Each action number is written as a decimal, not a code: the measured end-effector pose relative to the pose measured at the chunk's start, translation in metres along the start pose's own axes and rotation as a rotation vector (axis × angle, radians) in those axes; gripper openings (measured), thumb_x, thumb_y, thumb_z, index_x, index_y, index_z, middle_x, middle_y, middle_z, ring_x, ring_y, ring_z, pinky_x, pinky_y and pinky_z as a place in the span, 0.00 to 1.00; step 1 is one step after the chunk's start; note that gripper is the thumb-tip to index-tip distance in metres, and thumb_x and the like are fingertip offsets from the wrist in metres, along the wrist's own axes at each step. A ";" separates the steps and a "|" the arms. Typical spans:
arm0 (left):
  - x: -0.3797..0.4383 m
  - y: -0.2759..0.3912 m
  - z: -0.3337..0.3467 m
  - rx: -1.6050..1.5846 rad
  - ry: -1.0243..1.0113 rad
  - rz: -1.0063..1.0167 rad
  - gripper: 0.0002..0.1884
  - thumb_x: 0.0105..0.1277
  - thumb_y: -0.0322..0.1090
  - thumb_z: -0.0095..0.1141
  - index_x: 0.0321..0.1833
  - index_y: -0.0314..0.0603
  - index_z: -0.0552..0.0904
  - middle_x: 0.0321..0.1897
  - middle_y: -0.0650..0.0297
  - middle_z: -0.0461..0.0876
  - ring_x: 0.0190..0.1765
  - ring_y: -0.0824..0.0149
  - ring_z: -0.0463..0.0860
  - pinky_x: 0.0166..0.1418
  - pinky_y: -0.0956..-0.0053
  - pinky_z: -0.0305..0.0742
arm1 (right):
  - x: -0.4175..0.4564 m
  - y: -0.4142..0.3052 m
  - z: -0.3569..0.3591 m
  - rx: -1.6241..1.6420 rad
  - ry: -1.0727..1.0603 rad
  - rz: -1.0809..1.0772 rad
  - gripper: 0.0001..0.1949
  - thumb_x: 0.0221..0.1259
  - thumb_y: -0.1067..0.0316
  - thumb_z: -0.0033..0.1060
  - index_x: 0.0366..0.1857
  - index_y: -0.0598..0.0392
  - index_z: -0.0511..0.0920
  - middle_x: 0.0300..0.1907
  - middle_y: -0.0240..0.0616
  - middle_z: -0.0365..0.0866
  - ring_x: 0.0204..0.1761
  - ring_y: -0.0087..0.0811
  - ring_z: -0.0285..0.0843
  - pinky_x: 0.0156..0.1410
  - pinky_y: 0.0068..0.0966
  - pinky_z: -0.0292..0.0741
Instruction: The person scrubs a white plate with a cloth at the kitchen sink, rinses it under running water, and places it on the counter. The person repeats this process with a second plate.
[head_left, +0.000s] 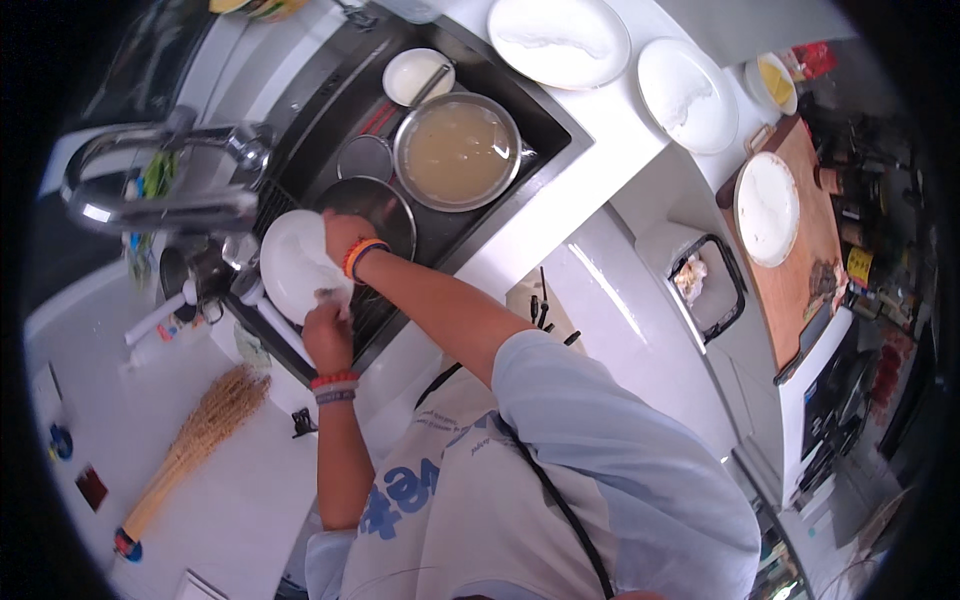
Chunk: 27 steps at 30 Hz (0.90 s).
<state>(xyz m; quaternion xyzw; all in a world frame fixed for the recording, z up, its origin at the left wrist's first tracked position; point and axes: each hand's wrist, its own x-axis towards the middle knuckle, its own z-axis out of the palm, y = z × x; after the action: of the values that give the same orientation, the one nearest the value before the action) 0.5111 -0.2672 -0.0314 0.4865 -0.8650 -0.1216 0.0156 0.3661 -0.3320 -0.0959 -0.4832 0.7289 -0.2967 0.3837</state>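
A white plate (289, 259) is tilted over the near left part of the dark sink (442, 232). My right hand (346, 238) grips its rim on the side towards the middle of the sink. At the plate's lower edge, my left hand (328, 337) pinches a small pale scrap (332, 298), a cloth or sponge; blur hides which. Whitish suds streak the plate's face. Partly covered by my right hand and wrist is a round metal bowl (382, 206). Beside it stands a steel basin (457, 154) filled with cloudy water.
A chrome faucet (172, 214) arches in from the left. The sink also holds a white bowl (412, 75) with a utensil across it. Sudsy plates (559, 41) (686, 97) lie on the counter. Another plate (766, 210) rests on a wooden board, near a knife (814, 330).
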 end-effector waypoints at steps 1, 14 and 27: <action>0.007 0.009 0.002 0.008 -0.010 -0.018 0.07 0.53 0.27 0.58 0.36 0.40 0.81 0.31 0.52 0.80 0.39 0.50 0.78 0.43 0.60 0.73 | -0.001 -0.001 0.000 -0.005 0.016 -0.016 0.11 0.59 0.70 0.42 0.42 0.59 0.74 0.33 0.54 0.82 0.38 0.49 0.82 0.42 0.40 0.79; -0.017 -0.011 -0.006 -0.152 0.118 -0.051 0.08 0.48 0.25 0.57 0.33 0.41 0.83 0.31 0.58 0.81 0.38 0.53 0.79 0.44 0.61 0.73 | 0.030 -0.009 -0.017 -0.213 -0.182 -0.083 0.14 0.61 0.60 0.45 0.41 0.58 0.78 0.36 0.52 0.83 0.42 0.47 0.82 0.48 0.39 0.78; -0.010 -0.011 -0.007 -0.268 0.072 -0.048 0.09 0.53 0.29 0.58 0.38 0.45 0.82 0.35 0.59 0.81 0.39 0.55 0.79 0.44 0.63 0.74 | 0.030 0.005 -0.013 -0.366 -0.139 -0.193 0.18 0.67 0.54 0.41 0.35 0.59 0.75 0.27 0.57 0.80 0.33 0.56 0.79 0.39 0.49 0.75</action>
<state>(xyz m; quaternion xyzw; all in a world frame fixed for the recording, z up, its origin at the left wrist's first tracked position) 0.5263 -0.2656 -0.0266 0.5046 -0.8281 -0.2190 0.1084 0.3452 -0.3578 -0.1007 -0.6318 0.6927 -0.1607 0.3087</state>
